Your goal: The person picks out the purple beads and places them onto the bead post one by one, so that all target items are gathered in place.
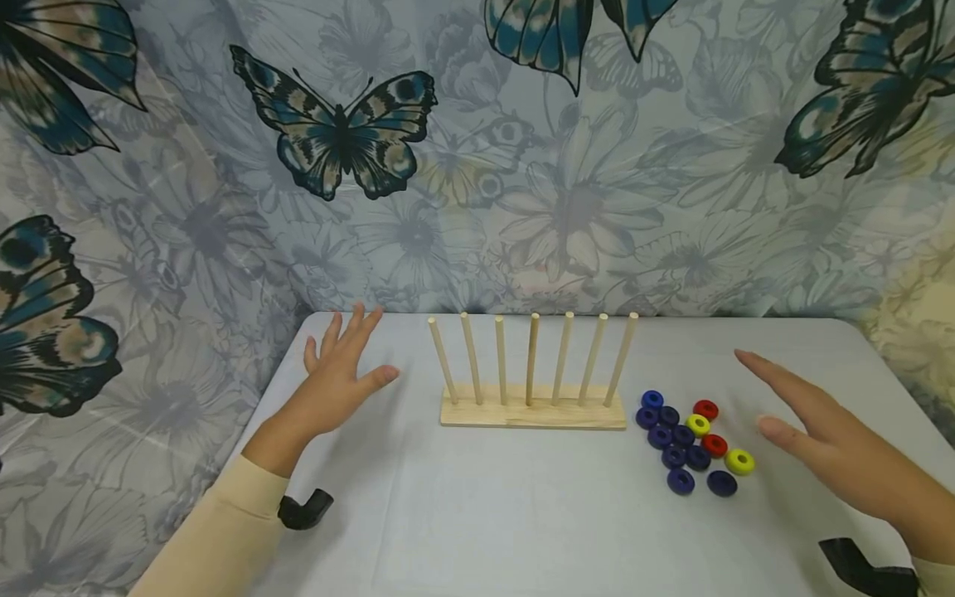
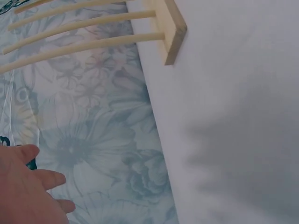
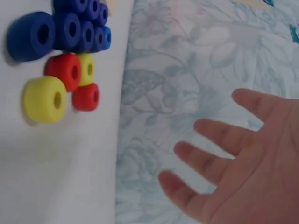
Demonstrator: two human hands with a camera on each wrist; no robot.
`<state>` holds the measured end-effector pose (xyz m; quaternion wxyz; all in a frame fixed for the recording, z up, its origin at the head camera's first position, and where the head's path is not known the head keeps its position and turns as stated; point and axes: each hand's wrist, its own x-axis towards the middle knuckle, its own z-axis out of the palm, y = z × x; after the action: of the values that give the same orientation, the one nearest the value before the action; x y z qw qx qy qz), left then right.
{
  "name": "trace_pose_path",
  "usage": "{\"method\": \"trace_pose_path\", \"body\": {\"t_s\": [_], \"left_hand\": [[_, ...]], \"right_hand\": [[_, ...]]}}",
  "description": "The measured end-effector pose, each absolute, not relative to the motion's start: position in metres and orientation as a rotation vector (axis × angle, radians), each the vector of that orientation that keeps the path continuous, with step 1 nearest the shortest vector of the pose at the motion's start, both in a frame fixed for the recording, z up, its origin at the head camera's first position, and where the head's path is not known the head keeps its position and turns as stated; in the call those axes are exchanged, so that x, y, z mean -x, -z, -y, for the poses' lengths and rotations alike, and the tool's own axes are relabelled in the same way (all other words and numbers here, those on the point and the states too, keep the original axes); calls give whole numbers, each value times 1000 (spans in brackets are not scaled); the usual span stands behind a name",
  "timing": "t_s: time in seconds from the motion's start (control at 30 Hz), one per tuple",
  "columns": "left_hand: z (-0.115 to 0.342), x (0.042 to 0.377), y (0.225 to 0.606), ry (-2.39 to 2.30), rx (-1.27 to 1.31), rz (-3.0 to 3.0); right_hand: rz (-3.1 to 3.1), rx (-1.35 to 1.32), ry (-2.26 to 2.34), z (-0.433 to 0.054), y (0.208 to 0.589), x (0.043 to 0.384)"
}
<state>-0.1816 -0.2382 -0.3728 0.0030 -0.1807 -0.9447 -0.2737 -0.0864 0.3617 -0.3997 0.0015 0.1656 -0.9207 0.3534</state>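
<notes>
A wooden peg rack (image 1: 533, 416) stands at the middle of the table, with several bare upright dowels (image 1: 531, 361) in one row. To its right lie several ring beads: dark blue beads (image 1: 681, 481), red beads (image 1: 715, 445) and yellow beads (image 1: 739, 462), grouped close together with their holes showing. My left hand (image 1: 339, 377) hovers left of the rack, fingers spread, holding nothing. On the other side, my right hand (image 1: 836, 439) is held in the air right of the beads, its fingers (image 3: 224, 135) extended and nothing in it. Neither hand touches the rack or the beads.
A white cloth covers the table (image 1: 477, 514). Behind and to the left hangs a fabric backdrop (image 1: 582, 207) printed with flowers and butterflies. Black straps (image 1: 304, 509) show at both wrists.
</notes>
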Motion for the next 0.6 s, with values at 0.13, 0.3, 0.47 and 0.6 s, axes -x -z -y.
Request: {"method": "trace_pose_path", "body": {"t_s": [0.13,0.3,0.47,0.6], "left_hand": [[241,183,377,1177,647,2818],[244,182,384,1656,760,2587],[242,183,392,1942,793,2405],[238,184,400,2100,789,2278]], "right_hand": [[2785,-531,-1235,-367,414,79],[2676,-595,-1347,-372,424,74],[2725,-510,-1429,-385,440,76],[2717,-545,-1600,-395,455,75]]}}
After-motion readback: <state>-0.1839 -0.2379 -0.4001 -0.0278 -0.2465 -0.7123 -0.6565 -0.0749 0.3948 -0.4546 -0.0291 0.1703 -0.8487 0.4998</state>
